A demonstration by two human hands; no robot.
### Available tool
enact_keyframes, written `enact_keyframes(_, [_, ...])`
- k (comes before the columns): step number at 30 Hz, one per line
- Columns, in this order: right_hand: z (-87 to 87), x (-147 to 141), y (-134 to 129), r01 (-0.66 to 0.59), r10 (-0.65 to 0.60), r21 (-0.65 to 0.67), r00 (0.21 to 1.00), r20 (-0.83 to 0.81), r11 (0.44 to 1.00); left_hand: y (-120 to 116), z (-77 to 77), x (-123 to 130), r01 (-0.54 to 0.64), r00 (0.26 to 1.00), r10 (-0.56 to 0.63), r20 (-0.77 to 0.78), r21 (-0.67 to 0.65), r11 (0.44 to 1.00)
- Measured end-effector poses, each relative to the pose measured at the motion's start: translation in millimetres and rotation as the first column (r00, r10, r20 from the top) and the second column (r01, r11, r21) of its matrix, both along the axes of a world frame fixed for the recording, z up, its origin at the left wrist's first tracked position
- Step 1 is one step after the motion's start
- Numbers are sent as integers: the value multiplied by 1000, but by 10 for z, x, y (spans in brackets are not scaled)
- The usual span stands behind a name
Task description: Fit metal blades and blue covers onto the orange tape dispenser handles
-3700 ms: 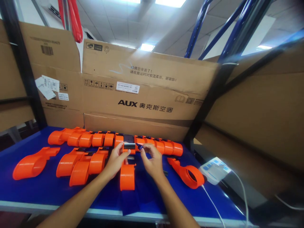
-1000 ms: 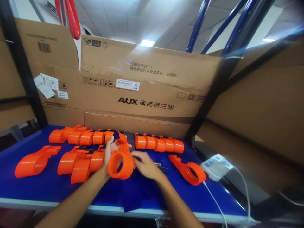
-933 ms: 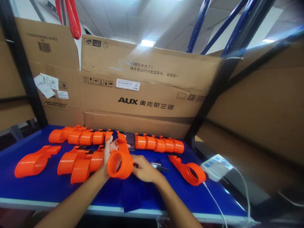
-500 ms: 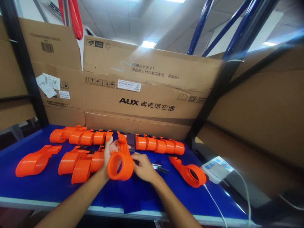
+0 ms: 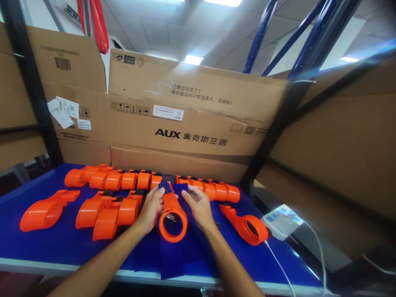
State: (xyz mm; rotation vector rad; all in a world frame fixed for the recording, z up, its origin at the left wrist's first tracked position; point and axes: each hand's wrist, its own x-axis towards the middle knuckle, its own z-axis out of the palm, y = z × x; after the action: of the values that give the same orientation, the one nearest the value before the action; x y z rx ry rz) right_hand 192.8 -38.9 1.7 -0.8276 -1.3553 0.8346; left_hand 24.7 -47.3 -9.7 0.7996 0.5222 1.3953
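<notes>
Between my hands, above the blue tabletop (image 5: 117, 255), is an orange ring-ended part (image 5: 173, 225) with a dark blue piece (image 5: 165, 186) at its upper end. My left hand (image 5: 151, 208) is closed around that upper end, thumb on the dark blue piece. In my right hand (image 5: 199, 205), a dark blue strip (image 5: 181, 189) is pinched between thumb and fingers, just right of the orange part. More dark blue strips (image 5: 171, 260) lie below, at the table's front edge. A metal tool, partly hidden, shows behind the ring.
Rows of orange parts (image 5: 113, 180) line the back, with several more at the left and one (image 5: 247, 226) at the right. A white box (image 5: 283, 221) with cables sits at the right edge. Cardboard (image 5: 192, 136) stands behind, between dark posts.
The orange part has moved right and its ring now faces me. My right hand has risen from beside the ring and now has a dark blue strip in it.
</notes>
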Motion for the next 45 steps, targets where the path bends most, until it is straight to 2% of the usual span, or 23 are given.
enact_keyframes(4, [29,-17,-37,-94,100,-59,989,106,994,19,-17,6,21,999,-21,-28,0,1000])
enact_keyframes(7, [24,-42,-58,-146,155,-88,983,97,985,32,-11,18,8,1000,-8,-29,3,1000])
enact_keyframes(12, [10,-15,-68,-165,166,-72,986,9,984,29,-12,30,-24,997,24,-69,3,1000])
enact_keyframes(19, [82,85,-89,-146,139,88,987,75,985,-9,2,12,-92,992,89,-88,-26,995])
enact_keyframes(22, [85,91,-80,-155,143,114,984,106,981,-25,25,7,-93,992,90,-91,-28,995])
enact_keyframes(30, [90,91,-86,-130,112,114,983,148,985,-51,74,11,-74,995,77,-70,46,996])
enact_keyframes(38, [124,82,-152,-219,206,48,961,186,975,-58,54,-14,-84,996,87,-13,157,984])
enact_keyframes(41, [127,90,-159,-176,149,89,956,252,980,-59,43,-13,-112,992,122,-43,178,978])
enact_keyframes(45, [141,94,-190,-87,-26,243,904,426,966,-53,44,-13,-165,971,201,-129,245,955])
